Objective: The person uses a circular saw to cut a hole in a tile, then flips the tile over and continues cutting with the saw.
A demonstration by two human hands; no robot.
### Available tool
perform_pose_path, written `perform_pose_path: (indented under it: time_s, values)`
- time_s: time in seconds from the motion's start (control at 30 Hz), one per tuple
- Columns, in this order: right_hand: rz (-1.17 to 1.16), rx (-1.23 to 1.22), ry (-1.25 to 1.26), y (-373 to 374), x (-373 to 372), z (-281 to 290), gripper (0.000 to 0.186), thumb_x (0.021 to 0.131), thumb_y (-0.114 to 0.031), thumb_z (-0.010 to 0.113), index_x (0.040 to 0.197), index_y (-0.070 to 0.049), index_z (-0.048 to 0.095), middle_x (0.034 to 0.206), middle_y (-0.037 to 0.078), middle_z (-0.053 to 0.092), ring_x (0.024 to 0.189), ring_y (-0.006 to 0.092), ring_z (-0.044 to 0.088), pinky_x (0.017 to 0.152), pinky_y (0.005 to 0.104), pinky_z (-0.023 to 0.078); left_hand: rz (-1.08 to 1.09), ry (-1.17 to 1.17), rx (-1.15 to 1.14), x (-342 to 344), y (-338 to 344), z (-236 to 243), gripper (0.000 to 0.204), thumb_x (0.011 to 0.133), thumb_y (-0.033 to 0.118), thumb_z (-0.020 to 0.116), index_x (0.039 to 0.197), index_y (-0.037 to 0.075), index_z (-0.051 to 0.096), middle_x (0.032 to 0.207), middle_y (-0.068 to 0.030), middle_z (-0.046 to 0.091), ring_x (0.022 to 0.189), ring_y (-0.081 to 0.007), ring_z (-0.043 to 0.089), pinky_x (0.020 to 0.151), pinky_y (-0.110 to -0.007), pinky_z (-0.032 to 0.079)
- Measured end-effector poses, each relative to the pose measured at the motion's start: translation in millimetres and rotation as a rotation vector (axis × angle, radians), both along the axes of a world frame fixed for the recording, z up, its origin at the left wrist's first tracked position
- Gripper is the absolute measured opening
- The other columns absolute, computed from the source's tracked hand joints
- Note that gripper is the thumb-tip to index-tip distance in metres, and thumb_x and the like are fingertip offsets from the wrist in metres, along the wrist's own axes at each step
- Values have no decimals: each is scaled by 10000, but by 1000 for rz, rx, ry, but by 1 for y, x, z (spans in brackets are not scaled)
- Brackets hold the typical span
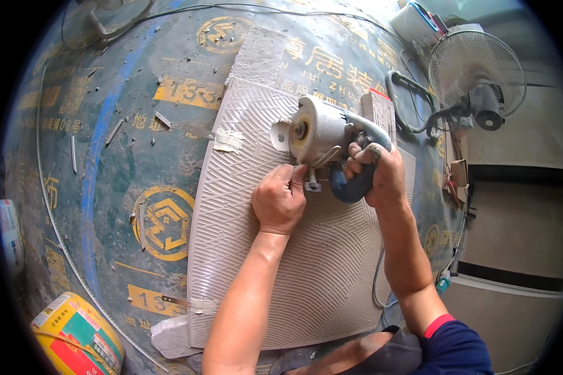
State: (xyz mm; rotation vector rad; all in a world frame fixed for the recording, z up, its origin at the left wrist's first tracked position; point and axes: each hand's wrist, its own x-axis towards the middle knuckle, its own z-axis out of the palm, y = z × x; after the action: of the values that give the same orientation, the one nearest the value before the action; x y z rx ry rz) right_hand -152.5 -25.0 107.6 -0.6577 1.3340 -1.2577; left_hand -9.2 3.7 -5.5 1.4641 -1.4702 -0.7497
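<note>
A handheld power saw [325, 128], with a dusty pale motor body and a dark looped handle, rests over the upper part of a large tile [294, 269]. The tile lies with its ridged grey back facing up. My right hand [381, 169] wraps around the saw's handle. On the saw's lower left side, beside a small metal wing screw [313, 185], the fingers of my left hand [278, 199] are pinched against its edge. A pale cut-out [280, 135] shows in the tile just left of the saw. The saw's blade is hidden from this view.
Pale blocks [170, 336] sit at the tile's edges and corners. A dusty fan [478, 81] stands at the right, near a white bucket [413, 24]. At the lower left is a colourful bucket [78, 334]. Cords and chips lie on the printed green floor covering [116, 187].
</note>
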Motion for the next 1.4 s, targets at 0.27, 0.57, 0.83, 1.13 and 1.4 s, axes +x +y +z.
perform_pose_path:
  time_s: [0.27, 0.57, 0.83, 1.13, 1.4]
  values:
    - [63, -1, -23, -8, 1, -9, 180, 763, 4, 498, 940, 16, 533, 666, 63, 497, 516, 147, 473, 500, 317, 441, 61, 61, -6, 2, -2, -5, 268, 912, 209, 635, 711, 47, 561, 698, -125, 587, 658, -354, 583, 572, -447, 446]
    - [-46, -20, -60, 13, 7, -3, 207, 711, 2, 511, 918, -4, 519, 673, 57, 487, 523, 149, 469, 511, 310, 443, 2, 78, 10, 2, 1, -1, 269, 922, 207, 623, 720, 46, 547, 699, -125, 577, 655, -363, 579, 569, -451, 443]
    - [-75, 10, -61, 12, 12, -9, 217, 728, -5, 508, 945, -1, 521, 683, 58, 499, 528, 147, 474, 518, 317, 452, 48, 105, -8, 5, -1, -2, 270, 936, 183, 608, 734, 19, 534, 696, -176, 553, 657, -403, 552, 574, -449, 416]
    - [-54, -16, -53, 16, 12, -6, 258, 727, -1, 524, 983, 27, 537, 698, 66, 506, 533, 150, 481, 524, 315, 455, 6, 147, -29, 6, 1, -2, 199, 904, 115, 621, 744, 17, 558, 694, -178, 556, 646, -398, 556, 571, -434, 426]
    - [-83, 4, -60, 24, 9, -8, 237, 718, -6, 521, 955, 8, 534, 707, 71, 510, 538, 151, 478, 522, 312, 448, -64, 94, -41, 9, 2, -3, 189, 900, 139, 631, 753, 32, 577, 730, -133, 595, 684, -358, 593, 595, -434, 462]
